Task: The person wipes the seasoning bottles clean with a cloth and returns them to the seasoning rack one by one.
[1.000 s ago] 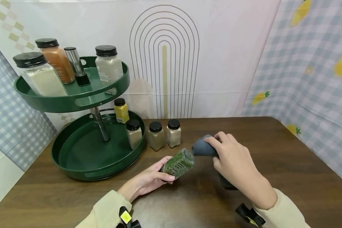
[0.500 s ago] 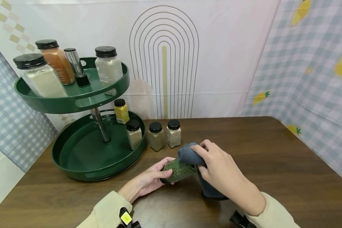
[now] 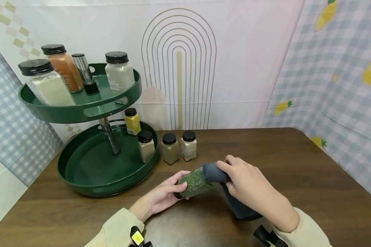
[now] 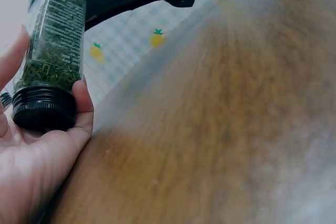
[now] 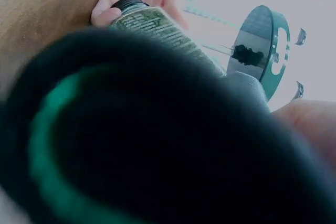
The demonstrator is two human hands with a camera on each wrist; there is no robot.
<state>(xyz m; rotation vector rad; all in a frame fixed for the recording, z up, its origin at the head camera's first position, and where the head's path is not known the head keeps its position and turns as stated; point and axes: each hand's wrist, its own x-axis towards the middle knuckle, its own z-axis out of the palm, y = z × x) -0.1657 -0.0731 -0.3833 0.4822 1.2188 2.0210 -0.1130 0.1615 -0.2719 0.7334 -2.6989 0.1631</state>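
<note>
My left hand (image 3: 164, 193) grips a clear square jar of green dried herbs (image 3: 195, 182) by its black-lidded end; the jar tilts with its base up to the right. In the left wrist view the black lid (image 4: 44, 107) rests against the palm, fingers around the sides. My right hand (image 3: 250, 181) holds a dark blue-grey cloth (image 3: 215, 172) bunched over the jar's base, and the rest of the cloth hangs below toward the table. The cloth fills much of the right wrist view, with the herb jar (image 5: 163, 30) behind it.
A two-tier green tray stand (image 3: 80, 115) stands at the left, with larger jars and a metal cylinder on top. Its lower tier holds a yellow jar (image 3: 132, 121) and a pale jar (image 3: 146, 147). Two small black-lidded jars stand beside it, one a white jar (image 3: 189, 146).
My right hand brought the cloth left onto the jar's base, over its upper side, then drew back slightly right. The left hand keeps its grip on the jar, nearly in place.
</note>
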